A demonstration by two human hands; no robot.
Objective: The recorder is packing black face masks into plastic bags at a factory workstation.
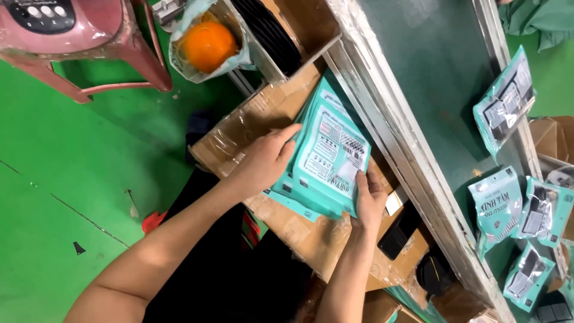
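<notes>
Both hands clasp a stack of teal packets (pixel 327 161) over a taped cardboard box (pixel 263 113) (beside the bench (pixel 430 78)): left hand (pixel 266 160) gripping its left edge, right hand (pixel 369 200) pinching its lower corner.

- 1 view only, from a camera worn on the person's head, so no second view shares any part of the scene.
- It looks steeply down and slightly forward, over both forearms, which enter from the bottom of the frame.
- The picture is tilted: the long metal table (pixel 418 90) runs diagonally from top centre to lower right.
- It sits close: the left hand (pixel 263 161) and right hand (pixel 369 200) fill the centre.
- The green floor (pixel 72 179) takes the left half, a pink stool (pixel 78 42) the upper left corner.
</notes>
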